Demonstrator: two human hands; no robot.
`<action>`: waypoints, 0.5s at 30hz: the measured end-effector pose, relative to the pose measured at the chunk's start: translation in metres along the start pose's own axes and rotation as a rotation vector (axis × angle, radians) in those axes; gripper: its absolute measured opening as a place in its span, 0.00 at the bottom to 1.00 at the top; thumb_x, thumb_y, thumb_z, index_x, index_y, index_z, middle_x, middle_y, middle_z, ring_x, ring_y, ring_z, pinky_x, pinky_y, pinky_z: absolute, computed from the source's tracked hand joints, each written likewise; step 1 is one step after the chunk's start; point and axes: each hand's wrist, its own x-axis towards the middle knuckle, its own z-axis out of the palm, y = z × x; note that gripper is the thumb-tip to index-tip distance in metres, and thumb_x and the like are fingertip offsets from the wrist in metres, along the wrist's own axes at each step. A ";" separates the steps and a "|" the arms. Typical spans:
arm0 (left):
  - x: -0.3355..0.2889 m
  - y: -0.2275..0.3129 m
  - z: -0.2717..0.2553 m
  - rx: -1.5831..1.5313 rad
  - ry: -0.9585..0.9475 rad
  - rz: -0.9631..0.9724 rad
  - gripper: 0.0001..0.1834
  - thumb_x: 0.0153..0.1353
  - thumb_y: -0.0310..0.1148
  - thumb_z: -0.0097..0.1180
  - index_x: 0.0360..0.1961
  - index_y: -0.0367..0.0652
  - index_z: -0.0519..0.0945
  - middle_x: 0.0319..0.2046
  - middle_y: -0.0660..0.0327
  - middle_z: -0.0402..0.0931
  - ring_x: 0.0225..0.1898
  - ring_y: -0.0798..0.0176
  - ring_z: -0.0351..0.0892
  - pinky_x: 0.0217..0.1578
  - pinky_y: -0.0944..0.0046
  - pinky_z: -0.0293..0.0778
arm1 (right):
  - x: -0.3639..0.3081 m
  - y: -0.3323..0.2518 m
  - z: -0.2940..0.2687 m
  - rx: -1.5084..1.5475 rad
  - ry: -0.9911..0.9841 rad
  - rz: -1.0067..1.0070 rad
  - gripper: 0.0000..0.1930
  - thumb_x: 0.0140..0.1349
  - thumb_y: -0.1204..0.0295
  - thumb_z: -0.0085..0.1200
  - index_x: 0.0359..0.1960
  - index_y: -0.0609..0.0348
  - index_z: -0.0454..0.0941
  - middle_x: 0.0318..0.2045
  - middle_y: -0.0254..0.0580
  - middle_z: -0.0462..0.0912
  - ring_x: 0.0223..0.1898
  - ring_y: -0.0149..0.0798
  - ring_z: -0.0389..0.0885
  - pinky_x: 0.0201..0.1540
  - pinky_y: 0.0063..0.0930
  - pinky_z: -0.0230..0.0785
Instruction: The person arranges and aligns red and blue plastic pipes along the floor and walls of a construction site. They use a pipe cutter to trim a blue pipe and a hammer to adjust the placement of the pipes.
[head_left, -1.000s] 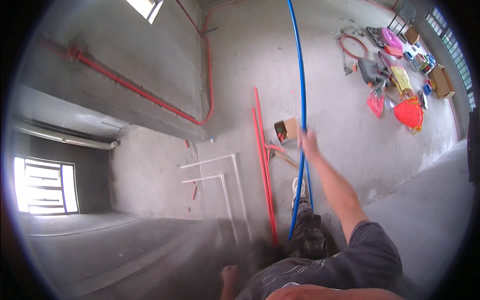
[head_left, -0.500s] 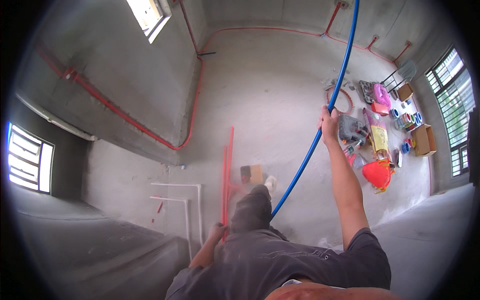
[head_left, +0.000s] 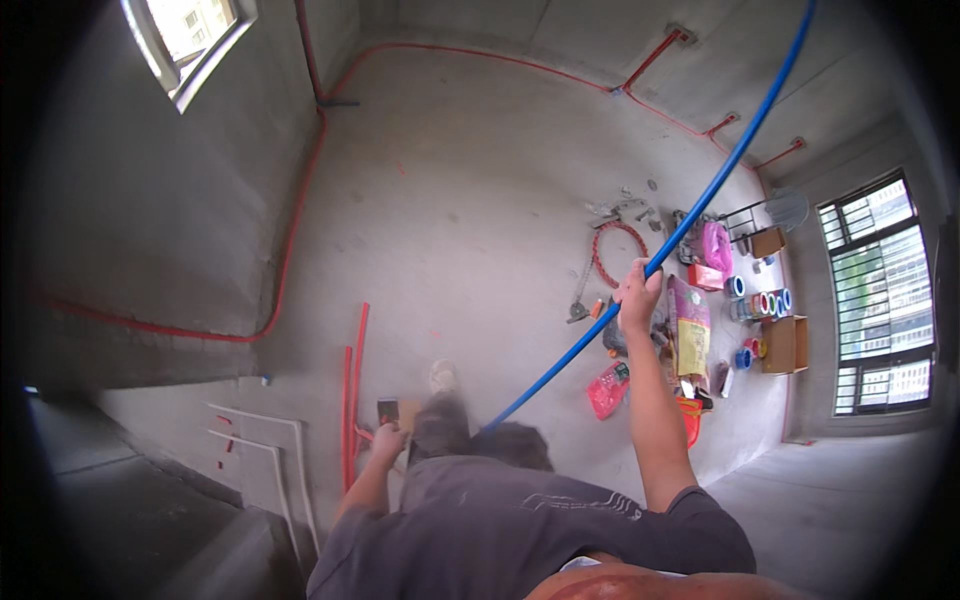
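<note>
My right hand (head_left: 638, 297) is closed around a long blue pipe (head_left: 735, 160), held out at arm's length. The pipe slants from the top right of the head view down toward my legs, where its near end passes out of sight by my knee. My left hand (head_left: 388, 442) hangs low at my side, seen above the floor near two straight red pipes (head_left: 360, 365). Its fingers are too small and turned away to make out. A dark item with a brown piece (head_left: 387, 410) shows just beyond that hand. My shoe (head_left: 444, 377) is forward on the concrete floor.
White pipes (head_left: 262, 415) lie at the left. On the right are a red coil (head_left: 620, 240), a red bag (head_left: 608, 390), a yellow-and-pink sack (head_left: 692, 330), several tape rolls and cardboard boxes (head_left: 786, 345). Red conduit (head_left: 480, 58) runs along the walls' base; a window (head_left: 880, 290) stands right.
The view has shifted as I step forward, one foot swinging ahead. My right hand still grips the blue pipe, which now slants more. My left hand has moved away from the red pipes.
</note>
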 end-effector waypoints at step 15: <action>-0.026 0.165 0.112 -0.640 0.527 -0.100 0.07 0.67 0.31 0.57 0.35 0.38 0.77 0.24 0.59 0.77 0.23 0.64 0.78 0.21 0.66 0.71 | 0.193 0.271 0.000 0.103 -0.365 0.854 0.07 0.67 0.75 0.57 0.41 0.55 0.70 0.29 0.40 0.77 0.28 0.40 0.79 0.35 0.40 0.77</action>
